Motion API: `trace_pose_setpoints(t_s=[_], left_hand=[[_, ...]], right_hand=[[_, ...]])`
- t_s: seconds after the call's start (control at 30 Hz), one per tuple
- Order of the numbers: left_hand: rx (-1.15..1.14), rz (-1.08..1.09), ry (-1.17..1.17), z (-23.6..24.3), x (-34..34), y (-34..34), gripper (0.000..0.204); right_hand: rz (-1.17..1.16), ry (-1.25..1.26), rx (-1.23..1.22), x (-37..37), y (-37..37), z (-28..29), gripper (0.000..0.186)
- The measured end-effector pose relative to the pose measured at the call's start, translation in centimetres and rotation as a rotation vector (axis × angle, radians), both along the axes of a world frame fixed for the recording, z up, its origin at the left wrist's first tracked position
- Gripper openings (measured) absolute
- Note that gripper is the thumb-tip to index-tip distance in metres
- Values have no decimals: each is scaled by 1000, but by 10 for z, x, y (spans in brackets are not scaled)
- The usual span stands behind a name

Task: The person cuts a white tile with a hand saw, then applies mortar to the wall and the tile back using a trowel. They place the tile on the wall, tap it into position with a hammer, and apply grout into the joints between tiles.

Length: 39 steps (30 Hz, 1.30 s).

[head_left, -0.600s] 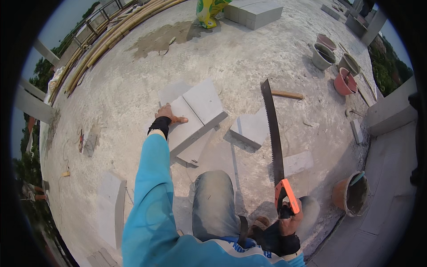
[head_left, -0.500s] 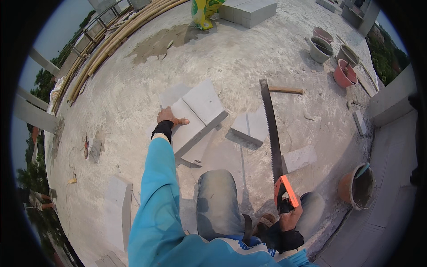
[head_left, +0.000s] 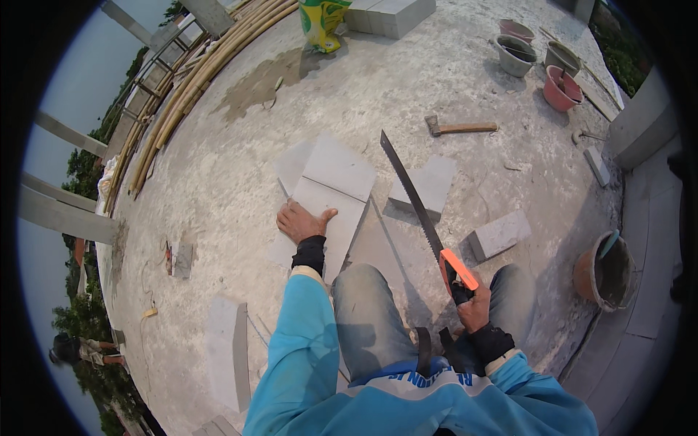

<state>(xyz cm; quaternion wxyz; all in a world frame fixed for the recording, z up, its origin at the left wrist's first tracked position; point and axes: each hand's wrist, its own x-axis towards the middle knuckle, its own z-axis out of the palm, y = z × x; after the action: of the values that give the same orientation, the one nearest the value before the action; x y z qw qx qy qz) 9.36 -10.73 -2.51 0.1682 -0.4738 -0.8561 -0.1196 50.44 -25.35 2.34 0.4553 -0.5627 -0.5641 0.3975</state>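
Block (head_left: pixel 331 196), pale grey, lying flat on concrete slab (head_left: pixel 218 182), centre-left, just ahead of knees (head_left: pixel 363 305). Looks like two pieces butted or one block with a scored line across; cannot tell which.

Going left to right:
- Far left: spare block (head_left: pixel 231 349) standing on edge, well apart from the work. Small offcut (head_left: pixel 182 258) near it.
- Bamboo poles (head_left: pixel 196 80) stacked along slab edge, upper left.
- Left hand (head_left: pixel 302 221) pressing flat on block's near edge, fingers spread, thumb out right. Open palm, not wrapping anything. Judging: pinning block down so it cannot shift or rock.
- Saw (head_left: pixel 414 196) held in right hand (head_left: pixel 476 309), fist closed round orange handle (head_left: pixel 458 269). Blade angling up and left, tip hanging above the gap between block and offcut (head_left: pixel 429 185). Teeth apparently not touching block yet; blade lying just right of block's right edge.
- Block therefore sitting left of and beyond the saw grip, directly under the left palm.
- Another offcut (head_left: pixel 502 232) right of blade, near right knee.
- Hammer (head_left: pixel 458 128) lying beyond, well apart.
- Bucket (head_left: pixel 607 269) at right, near wall (head_left: pixel 640 123); more buckets (head_left: pixel 542 54) upper right.

Crouching over work, knees either side of saw line, likely for bracing and sighting the cut.
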Motion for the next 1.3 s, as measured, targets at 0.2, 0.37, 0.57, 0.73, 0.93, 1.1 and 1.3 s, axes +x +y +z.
trace_pose_setpoints(t_s=[0.2, 0.37, 0.57, 0.73, 0.93, 1.1, 1.3], left_hand=[[5, -69, 61, 29, 38, -25, 115], [-203, -215, -224, 64, 16, -15, 95], [-354, -182, -861, 67, -44, 10, 100], [-371, -176, -914, 51, -60, 23, 118], [-303, -241, -888, 74, -21, 8, 116], [-401, -130, -477, 106, 19, 6, 117], [-382, -172, -396, 104, -35, 1, 114]], right_hand=[[62, -60, 74, -9, 0, -1, 25], [24, -40, -1, -7, 0, -2, 25], [37, -60, 86, -10, 2, 4, 28], [46, -46, -23, -14, -2, 9, 29], [64, 9, -110, -14, -7, 13, 29], [54, -26, -1, -15, -3, 11, 29], [49, -13, 39, -15, 0, 16, 26]])
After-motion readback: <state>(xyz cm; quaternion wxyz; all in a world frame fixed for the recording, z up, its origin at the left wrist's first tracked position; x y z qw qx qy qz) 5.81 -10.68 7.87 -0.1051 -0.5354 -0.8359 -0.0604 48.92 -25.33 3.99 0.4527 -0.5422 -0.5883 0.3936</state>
